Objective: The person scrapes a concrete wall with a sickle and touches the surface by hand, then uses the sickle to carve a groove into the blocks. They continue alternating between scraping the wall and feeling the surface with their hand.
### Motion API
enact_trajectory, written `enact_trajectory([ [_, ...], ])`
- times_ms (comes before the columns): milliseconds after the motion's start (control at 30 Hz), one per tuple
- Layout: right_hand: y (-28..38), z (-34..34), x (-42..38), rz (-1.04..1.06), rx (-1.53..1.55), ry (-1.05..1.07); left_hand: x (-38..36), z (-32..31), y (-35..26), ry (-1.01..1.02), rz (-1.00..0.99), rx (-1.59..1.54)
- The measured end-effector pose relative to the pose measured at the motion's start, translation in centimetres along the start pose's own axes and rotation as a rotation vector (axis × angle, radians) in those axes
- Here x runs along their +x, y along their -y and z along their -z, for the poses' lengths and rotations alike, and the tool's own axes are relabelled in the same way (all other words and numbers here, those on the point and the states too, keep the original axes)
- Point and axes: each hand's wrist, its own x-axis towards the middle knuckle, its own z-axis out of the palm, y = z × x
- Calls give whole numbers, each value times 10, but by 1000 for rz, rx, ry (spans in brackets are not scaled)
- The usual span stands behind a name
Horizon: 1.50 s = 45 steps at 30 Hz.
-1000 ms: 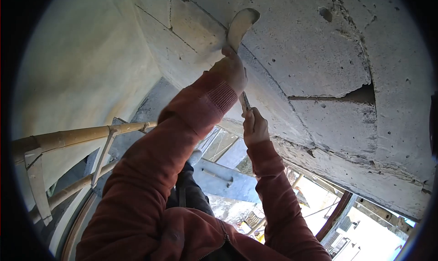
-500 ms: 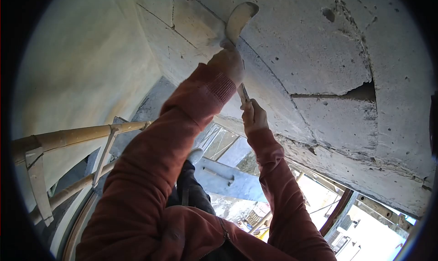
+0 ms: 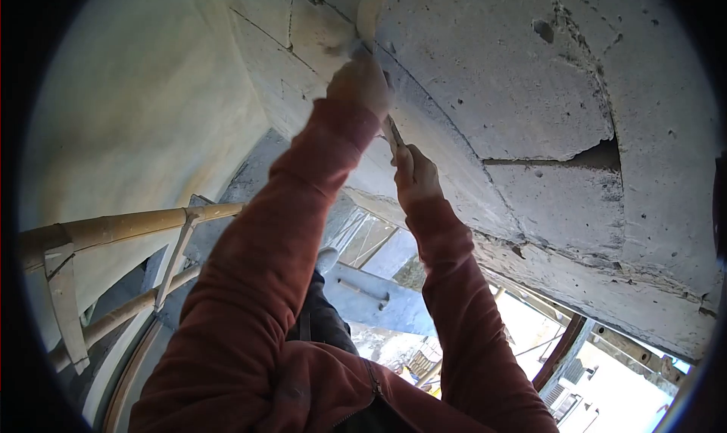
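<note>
My left hand [image 3: 359, 84] is closed around the upper part of a long-handled tool with a curved, pale head [image 3: 369, 12]. Lower down, my right hand [image 3: 416, 177] grips the light-coloured handle [image 3: 392, 132]. The curved head is raised beyond my left hand, against or close to the grey concrete surface [image 3: 485, 77]; contact between them cannot be made out. Part of the head runs out of the top of the view, and my left hand looks slightly blurred.
To the right, the concrete has cracks and a dark gap [image 3: 600, 155]. A bamboo rail [image 3: 129, 225] runs along the left beside a smooth curved wall [image 3: 136, 100]. Below, my shoe [image 3: 326, 260] is near a blue-grey board [image 3: 386, 300], with a bright drop at lower right.
Both hands and the tool have shifted up and to the left, carrying the curved head partly out of view. My grip on the handle stays the same.
</note>
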Motion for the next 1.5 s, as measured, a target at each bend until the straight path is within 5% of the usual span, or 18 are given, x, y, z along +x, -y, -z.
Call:
enact_trajectory([
  [33,5,-6,7,73,-23,-7,9,7,-3,117,122,15],
  [200,-24,0,-27,-236,162,-3,-35,1,-33,143,128,-65],
  [333,-44,35,-87,-404,232,17,-79,-20,-67,511,75,-58],
  [400,-50,30,-70,-356,200,80,-57,-17,-47,360,124,-71],
  [467,-11,-2,2,-17,54,47,-11,-9,-6,20,173,-81],
  [533,36,-34,67,86,-7,35,50,47,31,23,291,-151],
  [633,66,-66,104,155,-40,-33,78,74,44,-72,202,-74],
  [667,57,-66,89,-5,109,-13,81,71,47,-138,125,64],
  [867,-2,2,-63,-463,396,-32,-50,16,-37,536,40,-115],
  [933,-11,14,-75,-505,366,-52,-66,-5,-49,495,35,-106],
  [1033,4,4,1,-370,108,197,-20,-3,-5,91,41,44],
  [1067,10,-17,42,433,-300,43,7,9,28,-3,-82,33],
  [1100,21,-32,71,423,-531,140,45,21,48,156,306,-172],
  [1133,24,-52,97,505,-506,78,59,70,39,144,461,-567],
  [1200,33,-64,106,563,-449,7,65,53,52,71,349,-280],
  [1267,31,-56,58,-188,114,126,41,42,40,47,184,4],
  [1300,29,-40,29,-346,229,146,17,31,24,83,145,26],
  [1500,2,11,-60,-496,320,7,-54,11,-40,406,77,-123],
])
